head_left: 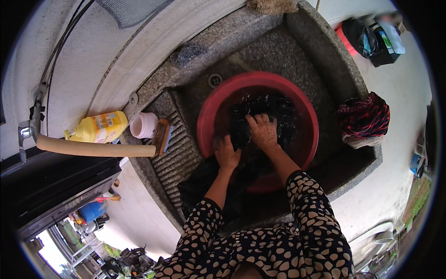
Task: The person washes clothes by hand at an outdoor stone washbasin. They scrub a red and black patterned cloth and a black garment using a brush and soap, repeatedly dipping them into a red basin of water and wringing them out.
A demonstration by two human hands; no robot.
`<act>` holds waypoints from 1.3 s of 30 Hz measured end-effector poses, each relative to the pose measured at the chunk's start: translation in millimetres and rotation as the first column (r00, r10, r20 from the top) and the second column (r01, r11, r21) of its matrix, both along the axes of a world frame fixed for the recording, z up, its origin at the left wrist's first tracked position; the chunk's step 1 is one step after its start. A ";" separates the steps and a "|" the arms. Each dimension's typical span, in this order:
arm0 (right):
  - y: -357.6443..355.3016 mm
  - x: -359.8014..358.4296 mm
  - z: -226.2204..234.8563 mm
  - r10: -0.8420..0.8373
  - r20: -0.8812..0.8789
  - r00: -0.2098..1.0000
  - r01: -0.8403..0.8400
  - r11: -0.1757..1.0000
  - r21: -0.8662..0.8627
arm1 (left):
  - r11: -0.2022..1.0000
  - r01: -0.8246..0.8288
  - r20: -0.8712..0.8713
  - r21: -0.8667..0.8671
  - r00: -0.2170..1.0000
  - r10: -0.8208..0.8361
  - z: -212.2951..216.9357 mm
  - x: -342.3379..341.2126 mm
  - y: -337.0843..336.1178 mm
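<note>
A red plastic basin (201, 125) of dark water stands in a stone sink (297, 51). Wet black cloth (288, 118) lies bunched in the water, its exact kind hidden. My right hand (263, 131) rests on this cloth with its fingers spread, back of the hand up. Lower and to the left, my left hand (227, 154) is inside the basin, its thumb apart from the slightly blurred fingers. More dark cloth (200, 183) drapes over the basin's near left rim, beneath my left forearm, onto the ribbed washboard part (179, 153) of the sink.
On the sink's left ledge are a yellow bottle (100, 128) on its side, a pink cup (143, 125) and a scrubbing brush (162, 137). A tap hose (93, 147) reaches over that side. Red-and-black cloth (364, 116) hangs on the right rim. A drain (214, 80) shows behind the basin.
</note>
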State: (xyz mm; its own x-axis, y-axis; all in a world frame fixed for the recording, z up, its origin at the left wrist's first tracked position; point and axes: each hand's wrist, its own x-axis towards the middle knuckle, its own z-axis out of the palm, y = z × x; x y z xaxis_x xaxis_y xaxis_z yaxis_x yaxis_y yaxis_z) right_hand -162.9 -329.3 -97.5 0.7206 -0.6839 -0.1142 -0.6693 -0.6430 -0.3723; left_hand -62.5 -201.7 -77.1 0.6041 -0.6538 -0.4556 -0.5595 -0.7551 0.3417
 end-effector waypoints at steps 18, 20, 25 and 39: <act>-57.4 -45.2 11.1 -0.666 0.298 0.684 0.416 0.691 0.591 | 0.974 0.204 0.221 -0.094 0.959 -0.180 33.3 -2.0 -6.5; -31.5 -32.1 3.7 -0.435 0.247 0.866 0.353 0.881 0.314 | 0.971 0.240 0.210 0.009 0.949 -0.236 14.9 7.2 6.5; -39.7 -47.6 -3.8 -0.323 0.269 0.907 0.243 0.925 0.291 | 0.852 -0.321 -0.539 -0.413 0.840 0.055 28.2 38.6 7.8; 118.9 33.1 152.2 -0.033 0.612 0.790 -0.173 0.946 0.274 | 0.321 -0.940 -0.992 0.115 -0.124 -0.007 35.1 17.6 34.3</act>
State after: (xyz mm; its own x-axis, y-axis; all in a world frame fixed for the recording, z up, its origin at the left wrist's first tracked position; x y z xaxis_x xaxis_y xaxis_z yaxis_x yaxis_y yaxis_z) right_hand -129.8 -210.4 54.7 0.7548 -0.6337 0.1695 -0.1983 -0.4667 -0.8619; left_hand -44.9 -167.4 -42.0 0.3952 -0.6457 -0.6534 0.8877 0.0856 0.4524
